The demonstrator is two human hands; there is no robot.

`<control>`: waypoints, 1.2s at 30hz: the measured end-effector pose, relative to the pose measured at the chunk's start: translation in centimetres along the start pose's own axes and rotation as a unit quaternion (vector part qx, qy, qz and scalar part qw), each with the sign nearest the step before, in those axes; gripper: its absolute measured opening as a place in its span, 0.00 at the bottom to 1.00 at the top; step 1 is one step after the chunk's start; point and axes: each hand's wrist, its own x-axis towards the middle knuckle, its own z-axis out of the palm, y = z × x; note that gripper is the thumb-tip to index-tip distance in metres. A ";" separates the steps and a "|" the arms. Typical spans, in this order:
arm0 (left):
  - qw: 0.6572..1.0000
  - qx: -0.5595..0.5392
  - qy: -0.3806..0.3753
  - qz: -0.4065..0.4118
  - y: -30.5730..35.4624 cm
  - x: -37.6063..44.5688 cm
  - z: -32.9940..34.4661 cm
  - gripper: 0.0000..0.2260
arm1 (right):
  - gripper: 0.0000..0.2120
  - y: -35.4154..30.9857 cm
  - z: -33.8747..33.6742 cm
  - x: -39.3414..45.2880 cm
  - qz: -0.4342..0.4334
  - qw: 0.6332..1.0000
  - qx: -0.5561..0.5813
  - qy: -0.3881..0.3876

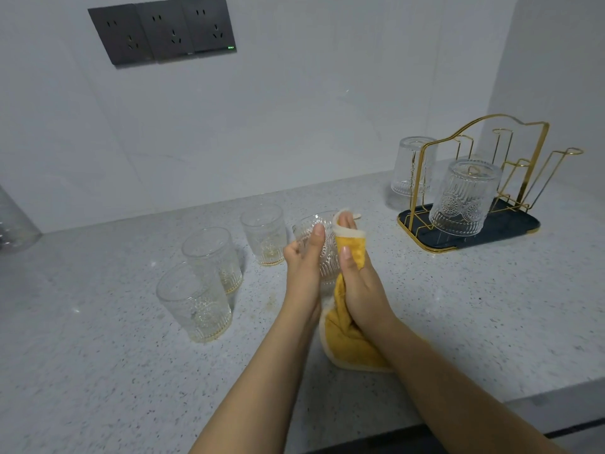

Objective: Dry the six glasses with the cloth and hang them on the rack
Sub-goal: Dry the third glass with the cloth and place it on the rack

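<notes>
A speckled grey countertop (442,322) meets a pale tiled wall (294,109). Three dark power sockets (162,31) sit side by side high on it. A clear container (14,221) stands at the surface's far left edge.

Two bare forearms reach in from the lower edge, with no sleeves, watch or bracelet on the visible stretch; the left hand (302,267) and right hand (361,286) wear no gloves or rings, and the short nails seem unpainted, though softly blurred
</notes>
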 end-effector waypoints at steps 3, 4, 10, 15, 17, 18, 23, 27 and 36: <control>0.997 0.059 -0.037 0.014 -0.7 0.7 -0.5 0.27 | 0.23 0.3 -0.5 0.3 0.013 1.000 0.000 0.017; 0.997 0.061 -0.045 0.017 -0.8 0.7 -0.5 0.18 | 0.23 0.6 -0.8 0.6 0.077 0.996 0.025 0.026; 0.994 0.083 -0.059 0.026 -0.7 -0.4 0.6 0.12 | 0.30 0.2 -1.4 1.1 0.247 0.964 0.082 0.050; 0.991 0.117 0.003 0.068 -0.6 0.3 -0.2 0.20 | 0.25 -0.3 -0.5 0.1 0.029 0.999 0.026 0.016; 0.991 0.120 -0.007 0.059 -0.4 0.3 -0.1 0.33 | 0.27 0.2 -0.1 0.0 -0.007 1.000 -0.016 0.007; 0.992 0.114 -0.012 0.052 -0.2 0.0 -0.1 0.39 | 0.28 0.5 0.0 0.1 -0.019 0.999 -0.028 0.008; 0.994 0.067 -0.081 0.031 -0.6 -0.6 0.0 0.25 | 0.23 -0.2 -1.1 0.6 0.121 0.988 0.082 0.051; 0.995 0.055 -0.088 0.015 -0.4 -0.4 0.0 0.27 | 0.27 -0.5 -1.3 0.4 0.153 0.983 0.084 0.047; 0.996 0.053 -0.066 0.004 -0.4 -0.4 0.0 0.36 | 0.25 0.2 -0.7 0.4 0.042 0.997 0.049 0.038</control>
